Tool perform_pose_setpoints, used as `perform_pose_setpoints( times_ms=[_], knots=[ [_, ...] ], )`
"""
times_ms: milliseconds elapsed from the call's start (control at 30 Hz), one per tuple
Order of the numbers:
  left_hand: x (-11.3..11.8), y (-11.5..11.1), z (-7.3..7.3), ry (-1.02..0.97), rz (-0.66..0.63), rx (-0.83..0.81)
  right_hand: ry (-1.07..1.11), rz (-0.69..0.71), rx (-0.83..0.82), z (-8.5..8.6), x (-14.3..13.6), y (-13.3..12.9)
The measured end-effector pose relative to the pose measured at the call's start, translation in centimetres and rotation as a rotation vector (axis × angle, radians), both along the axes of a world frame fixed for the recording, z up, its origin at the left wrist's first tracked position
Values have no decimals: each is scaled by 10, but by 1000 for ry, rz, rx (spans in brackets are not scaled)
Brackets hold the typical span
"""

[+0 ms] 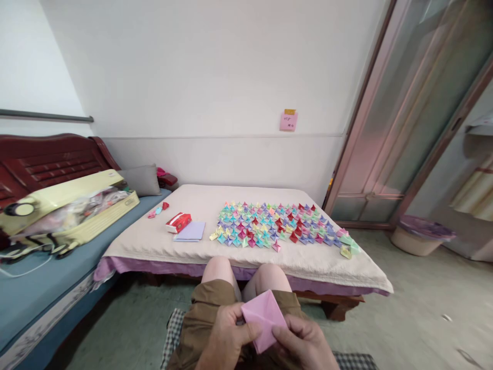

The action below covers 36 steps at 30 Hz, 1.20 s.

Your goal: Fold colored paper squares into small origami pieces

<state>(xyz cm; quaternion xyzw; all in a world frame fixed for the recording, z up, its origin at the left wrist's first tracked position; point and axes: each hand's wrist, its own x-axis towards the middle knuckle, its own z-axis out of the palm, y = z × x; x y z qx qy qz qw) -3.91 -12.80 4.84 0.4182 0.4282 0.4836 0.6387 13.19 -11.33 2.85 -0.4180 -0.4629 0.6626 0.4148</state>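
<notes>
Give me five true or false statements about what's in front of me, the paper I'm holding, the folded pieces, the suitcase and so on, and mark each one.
1. The left hand and right hand both hold the pink paper. True.
2. The folded pieces on the beige cloth are all one colour. False: they come in several colours.
3. A pink note is on the wall. True.
4. The red packet lies to the right of the folded pieces. False: it lies to their left.
5. The yellow suitcase is open, with things showing inside. True.
</notes>
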Motion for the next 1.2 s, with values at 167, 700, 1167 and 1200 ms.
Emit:
perform_pose_setpoints(
  times_ms=[167, 700, 1167, 1200],
  knots=[
    [1, 0, -1, -93, 34, -40, 79, 24, -108, 5, 2, -1],
    [2, 1, -2, -310, 19, -66, 172, -106, 104, 9, 14, 3],
    [3, 4, -16, -144, -132, 22, 227, 161, 240, 3, 7, 9],
    [2, 4, -16, -84, -71, 80, 231, 154, 206, 5, 7, 8]
  ],
)
